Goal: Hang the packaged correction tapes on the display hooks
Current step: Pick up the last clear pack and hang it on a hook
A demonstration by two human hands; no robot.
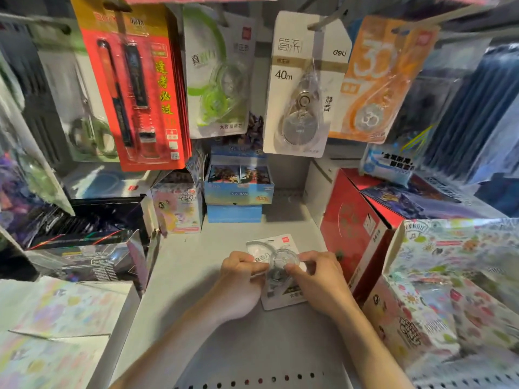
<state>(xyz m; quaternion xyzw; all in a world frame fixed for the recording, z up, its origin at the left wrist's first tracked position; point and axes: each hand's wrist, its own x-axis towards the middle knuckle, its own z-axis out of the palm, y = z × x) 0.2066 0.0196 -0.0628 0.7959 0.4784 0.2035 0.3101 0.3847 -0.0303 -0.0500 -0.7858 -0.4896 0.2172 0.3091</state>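
Two hands, left and right, grip one packaged correction tape; three packs hang above.

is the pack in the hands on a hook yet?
No, the correction tape pack lies on the shelf, under both hands.

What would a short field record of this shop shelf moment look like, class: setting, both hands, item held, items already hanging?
setting: grey shelf crowded with boxes
left hand: grips the pack's left edge
right hand: grips the pack's right side
item held: packaged correction tape, low over the shelf, not yet hung
already hanging: green tape pack, white 40m pack, orange pack
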